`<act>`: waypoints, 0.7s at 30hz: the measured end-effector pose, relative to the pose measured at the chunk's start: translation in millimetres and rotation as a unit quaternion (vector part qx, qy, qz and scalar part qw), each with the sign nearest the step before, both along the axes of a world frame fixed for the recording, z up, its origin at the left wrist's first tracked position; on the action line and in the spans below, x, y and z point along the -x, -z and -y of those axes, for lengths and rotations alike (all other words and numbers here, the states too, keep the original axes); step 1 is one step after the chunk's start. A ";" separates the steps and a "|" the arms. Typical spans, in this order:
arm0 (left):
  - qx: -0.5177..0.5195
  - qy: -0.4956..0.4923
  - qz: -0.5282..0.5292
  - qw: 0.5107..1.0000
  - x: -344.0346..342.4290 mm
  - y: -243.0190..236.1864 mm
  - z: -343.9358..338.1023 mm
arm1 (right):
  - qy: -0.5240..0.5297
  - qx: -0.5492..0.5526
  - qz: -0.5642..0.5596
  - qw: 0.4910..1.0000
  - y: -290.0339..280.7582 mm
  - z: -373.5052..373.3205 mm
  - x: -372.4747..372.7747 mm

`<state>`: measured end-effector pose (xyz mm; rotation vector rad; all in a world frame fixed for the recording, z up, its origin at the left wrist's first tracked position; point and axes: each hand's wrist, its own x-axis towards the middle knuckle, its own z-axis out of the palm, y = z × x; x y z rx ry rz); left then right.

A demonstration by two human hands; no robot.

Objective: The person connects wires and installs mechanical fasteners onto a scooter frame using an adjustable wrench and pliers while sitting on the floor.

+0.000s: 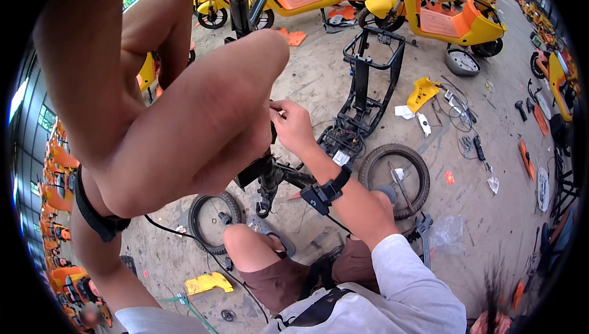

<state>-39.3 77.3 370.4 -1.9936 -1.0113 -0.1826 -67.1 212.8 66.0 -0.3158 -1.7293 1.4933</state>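
My left hand (172, 125) fills the upper left, very close to the camera. One finger runs out past the top edge and another is bent; whether it holds anything is unclear. My right hand (294, 128) is at a black steering column (267, 180), partly behind the left hand, with thumb and finger pinched on something too hidden to make out. Straight ahead on the floor lies a bare black scooter frame (374, 98) with exposed wiring. My bent legs are below, with a loose tyre (417, 171) beside the right one and another tyre (197, 230) by the left.
Rows of yellow scooters (451, 24) stand ahead and along both sides. Scattered on the floor are yellow panels (423, 95), a grey bowl-like part (460, 64), cables, tools at the right, a large wrench (423, 236), plastic scraps and another yellow panel (205, 282) at the lower left.
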 end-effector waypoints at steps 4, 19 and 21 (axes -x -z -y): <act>0.007 0.002 -0.012 1.000 1.6 -3.0 0.5 | -0.076 0.091 0.077 0.990 -14.8 -2.6 -7.1; 0.030 -0.117 -0.078 0.990 -9.9 -6.0 33.8 | -0.020 0.017 -0.036 0.999 1.9 18.6 3.9; 0.034 -0.108 -0.081 0.990 -1.8 0.4 21.7 | 0.013 0.013 -0.016 1.000 7.8 -3.5 -3.0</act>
